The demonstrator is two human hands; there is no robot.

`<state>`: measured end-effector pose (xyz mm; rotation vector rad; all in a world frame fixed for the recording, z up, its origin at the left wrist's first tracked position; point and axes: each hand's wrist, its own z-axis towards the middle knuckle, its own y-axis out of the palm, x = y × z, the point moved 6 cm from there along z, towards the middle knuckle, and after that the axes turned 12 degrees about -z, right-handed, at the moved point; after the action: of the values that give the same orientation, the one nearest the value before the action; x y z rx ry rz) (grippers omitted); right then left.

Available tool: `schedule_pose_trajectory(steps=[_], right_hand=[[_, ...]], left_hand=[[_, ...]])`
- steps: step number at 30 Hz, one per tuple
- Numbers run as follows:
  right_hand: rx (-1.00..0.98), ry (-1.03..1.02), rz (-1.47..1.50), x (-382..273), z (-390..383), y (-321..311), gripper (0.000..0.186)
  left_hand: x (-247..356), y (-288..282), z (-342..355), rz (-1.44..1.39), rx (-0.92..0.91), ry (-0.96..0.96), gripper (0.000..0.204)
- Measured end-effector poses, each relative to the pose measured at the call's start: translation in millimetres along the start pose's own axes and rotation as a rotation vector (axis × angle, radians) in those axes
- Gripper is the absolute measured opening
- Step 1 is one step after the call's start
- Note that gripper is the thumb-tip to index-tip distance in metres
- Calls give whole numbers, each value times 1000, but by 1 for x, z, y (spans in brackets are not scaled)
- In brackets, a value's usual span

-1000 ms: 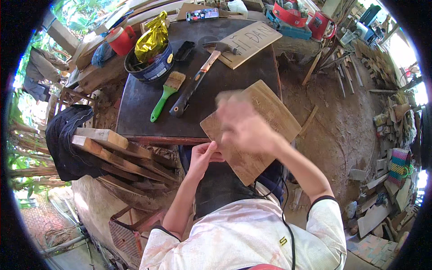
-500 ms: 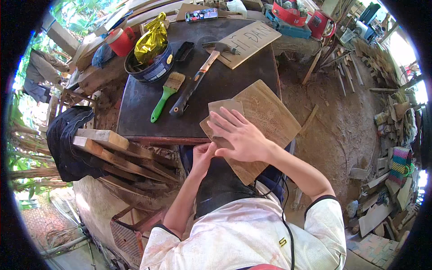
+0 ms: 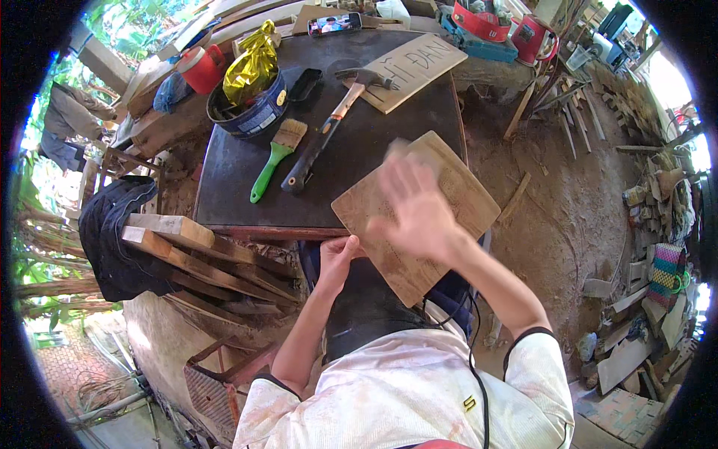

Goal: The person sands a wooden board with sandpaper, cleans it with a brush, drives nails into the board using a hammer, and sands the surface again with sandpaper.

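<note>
My left hand (image 3: 337, 256) pinches the left edge of a square brown wooden board (image 3: 419, 277), which rests over the near edge of the dark table (image 3: 239, 209). My right hand (image 3: 415, 209) lies over the board, fingers stretched out, blurred by motion, with a blurred pale flat piece (image 3: 402, 150) under the fingertips, probably an abrasive sheet. A green-handled paintbrush (image 3: 269, 172) and a hammer (image 3: 321, 138) lie just beyond. Behind them are a blue tub (image 3: 254, 120) holding yellow foil (image 3: 247, 67), a black case (image 3: 305, 84) and a lettered plank (image 3: 422, 63).
A phone (image 3: 335, 24) stands at the back. Stacked boards (image 3: 172, 247) and a draped dark cloth (image 3: 108, 232) are at left. A red jug (image 3: 200, 69) and red kettle (image 3: 531, 41) sit behind. Wood scraps (image 3: 628, 352) and a woven basket (image 3: 662, 273) line the right side.
My right hand has moved back and forth over the board with the pale piece, now farther up and right than half a second ago. My left hand has stayed at the edge.
</note>
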<state>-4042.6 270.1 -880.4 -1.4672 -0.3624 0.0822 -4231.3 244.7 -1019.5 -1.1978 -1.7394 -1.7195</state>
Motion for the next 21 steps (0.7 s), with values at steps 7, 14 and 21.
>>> schedule_pose_trajectory(steps=[7,14,21], right_hand=[[69,-221,199,0,-9,-25,93],[116,-197,202,-13,-9,7,101],[31,52,-58,10,19,16,98]], left_hand=[[-1,-6,-1,45,-19,7,36],[-5,-11,0,25,-16,-20,39],[-2,-7,1,8,6,9,37]])
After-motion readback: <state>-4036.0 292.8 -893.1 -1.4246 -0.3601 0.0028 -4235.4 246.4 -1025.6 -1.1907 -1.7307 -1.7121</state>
